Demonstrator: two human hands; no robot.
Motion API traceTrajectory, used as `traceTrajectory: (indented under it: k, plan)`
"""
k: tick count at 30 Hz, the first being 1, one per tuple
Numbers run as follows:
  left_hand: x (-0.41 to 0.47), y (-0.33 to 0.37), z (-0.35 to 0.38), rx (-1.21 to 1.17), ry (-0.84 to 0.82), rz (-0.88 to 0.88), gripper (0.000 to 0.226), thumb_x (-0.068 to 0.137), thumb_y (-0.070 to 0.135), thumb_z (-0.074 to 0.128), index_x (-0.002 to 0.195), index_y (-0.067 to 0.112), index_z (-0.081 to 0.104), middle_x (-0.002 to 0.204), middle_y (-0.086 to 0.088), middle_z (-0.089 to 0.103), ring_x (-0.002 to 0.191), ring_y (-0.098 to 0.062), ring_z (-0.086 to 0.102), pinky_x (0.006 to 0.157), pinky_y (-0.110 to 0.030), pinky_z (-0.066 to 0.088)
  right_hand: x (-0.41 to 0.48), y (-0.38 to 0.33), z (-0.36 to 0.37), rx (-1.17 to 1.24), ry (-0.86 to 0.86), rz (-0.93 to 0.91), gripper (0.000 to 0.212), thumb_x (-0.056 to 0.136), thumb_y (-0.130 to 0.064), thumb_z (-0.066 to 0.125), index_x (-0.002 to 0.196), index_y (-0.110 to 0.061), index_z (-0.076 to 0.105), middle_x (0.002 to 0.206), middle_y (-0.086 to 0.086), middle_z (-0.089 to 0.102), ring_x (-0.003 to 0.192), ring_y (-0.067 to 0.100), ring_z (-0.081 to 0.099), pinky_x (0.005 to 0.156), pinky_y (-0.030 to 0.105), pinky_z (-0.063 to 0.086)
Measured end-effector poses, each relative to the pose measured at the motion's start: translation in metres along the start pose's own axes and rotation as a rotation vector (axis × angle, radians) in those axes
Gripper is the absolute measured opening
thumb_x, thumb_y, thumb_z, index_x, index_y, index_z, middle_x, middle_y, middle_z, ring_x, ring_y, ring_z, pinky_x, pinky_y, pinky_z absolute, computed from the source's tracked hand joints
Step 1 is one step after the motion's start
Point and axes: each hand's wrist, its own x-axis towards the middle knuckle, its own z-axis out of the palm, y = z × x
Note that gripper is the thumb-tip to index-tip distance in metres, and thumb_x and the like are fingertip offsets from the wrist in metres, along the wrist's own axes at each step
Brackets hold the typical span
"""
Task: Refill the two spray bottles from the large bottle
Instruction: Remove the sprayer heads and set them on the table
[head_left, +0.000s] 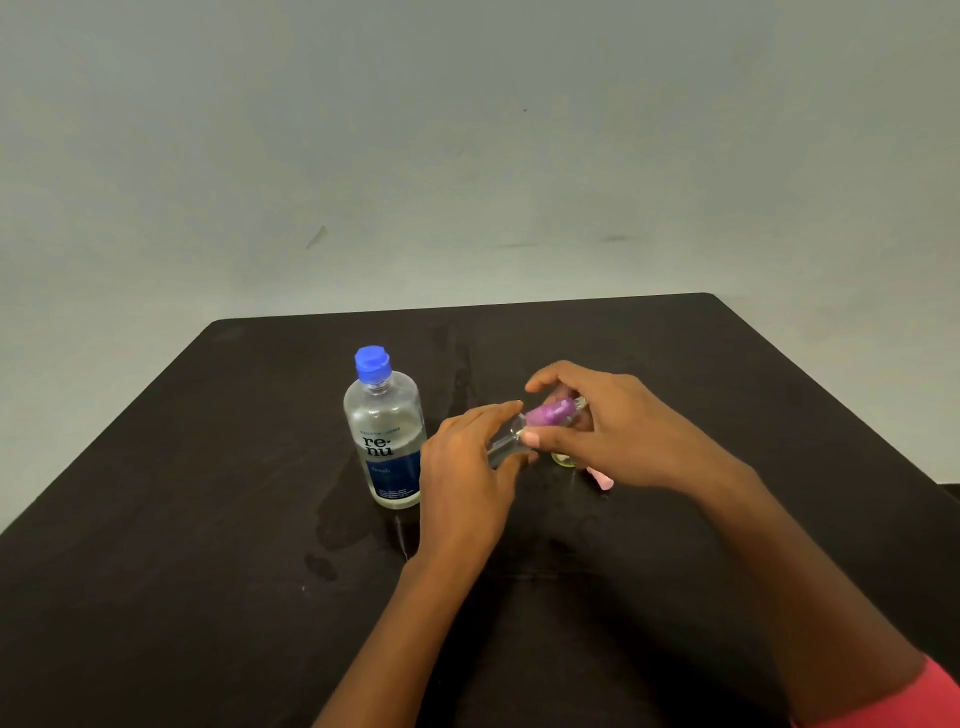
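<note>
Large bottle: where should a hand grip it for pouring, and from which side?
Wrap the large bottle round its mid-body at the label, coming from picture-right, the side nearest the left hand. It stands upright with straight round walls; the blue cap is on, so leave the neck free for unscrewing.

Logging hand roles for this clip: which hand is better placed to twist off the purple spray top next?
Right, probably. The right hand has its fingers and thumb round the purple top, while the left hand grips the spray bottle by its clear body, steadying it.
</note>
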Motion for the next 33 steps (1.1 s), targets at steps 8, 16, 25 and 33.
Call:
traceTrajectory:
  k: [8, 16, 25, 33]
  plan:
    - [0.0, 0.0, 0.001, 0.008, -0.034, -0.011, 0.046, 0.074, 0.02, 0.078, 0.117, 0.025, 0.064, 0.109, 0.01, 0.066, 0.099, -0.004, 0.053, 0.086, -0.021, 0.044, -0.004, -0.001, -0.005, -0.03, -0.009, -0.025, 0.017, 0.086, -0.023, 0.064, 0.101, -0.031, 0.061, 0.093, -0.013, 0.062, 0.076, 0.003, 0.061, 0.069, 0.021, 0.052]
    - [0.002, -0.006, 0.002, -0.054, 0.001, -0.146, 0.048, 0.08, 0.019, 0.073, 0.124, 0.026, 0.058, 0.117, 0.011, 0.062, 0.107, -0.004, 0.055, 0.094, -0.022, 0.044, -0.021, 0.013, -0.054, 0.13, 0.186, 0.039, 0.016, 0.08, -0.03, 0.067, 0.096, -0.033, 0.064, 0.092, -0.007, 0.067, 0.079, 0.014, 0.065, 0.072, 0.036, 0.057]
    - [0.004, -0.012, 0.014, -0.067, -0.023, -0.168, 0.041, 0.084, 0.02, 0.069, 0.121, 0.026, 0.054, 0.111, 0.011, 0.062, 0.099, -0.003, 0.059, 0.086, -0.018, 0.046, -0.005, 0.081, -0.008, 0.049, 0.548, 0.482, 0.018, 0.086, -0.024, 0.065, 0.096, -0.016, 0.052, 0.089, 0.002, 0.062, 0.077, 0.016, 0.056, 0.066, 0.024, 0.037]
    - [0.007, -0.02, 0.018, 0.019, -0.021, -0.163, 0.049, 0.09, 0.018, 0.061, 0.134, 0.019, 0.041, 0.127, 0.001, 0.056, 0.112, -0.011, 0.054, 0.091, -0.019, 0.04, -0.001, 0.122, 0.028, -0.162, 0.478, 0.558, 0.022, 0.081, -0.028, 0.071, 0.094, -0.017, 0.056, 0.09, 0.002, 0.064, 0.081, 0.017, 0.056, 0.067, 0.027, 0.04]
